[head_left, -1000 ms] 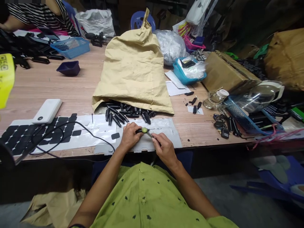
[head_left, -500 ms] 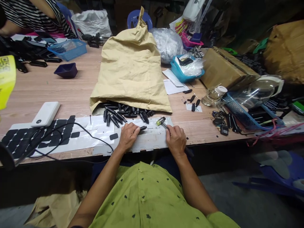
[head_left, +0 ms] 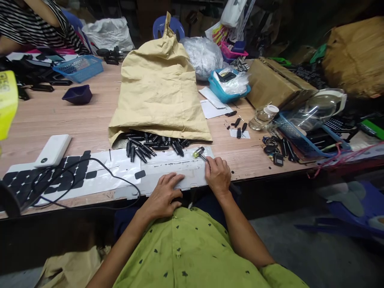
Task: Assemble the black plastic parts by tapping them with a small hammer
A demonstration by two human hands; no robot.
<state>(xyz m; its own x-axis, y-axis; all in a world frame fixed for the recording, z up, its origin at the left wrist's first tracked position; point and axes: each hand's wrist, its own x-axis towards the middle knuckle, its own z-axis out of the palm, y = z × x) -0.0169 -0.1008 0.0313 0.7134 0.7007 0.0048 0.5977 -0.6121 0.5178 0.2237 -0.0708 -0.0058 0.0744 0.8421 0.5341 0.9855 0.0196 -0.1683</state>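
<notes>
My right hand (head_left: pixel 218 173) is closed around the handle of a small hammer (head_left: pixel 198 152) with a yellow-green face on its head. The head rests on or just above a grey-white board (head_left: pixel 189 170) at the table's front edge. At the near edge of that board, my left hand (head_left: pixel 166 194) has its fingers stretched out and apart, with the thumb close to the green shirt. Nothing shows between its fingers; its underside is hidden. Beyond both hands, several black tube-like parts (head_left: pixel 141 150) spill from the mouth of a beige cloth bag (head_left: pixel 162 92).
To the left, a white power bank (head_left: pixel 54 150) and a black cable (head_left: pixel 106 170) lie over a black-and-white patterned sheet (head_left: pixel 70 172). A dark blue tray (head_left: pixel 77 95) sits farther back. On the right are a glass jar (head_left: pixel 262 120) and a blue basket (head_left: pixel 300 136). Another person sits far left.
My left hand has drawn back toward the table edge and spread its fingers; the black part it held is out of sight. The right hand keeps the hammer, and the view has shifted slightly.
</notes>
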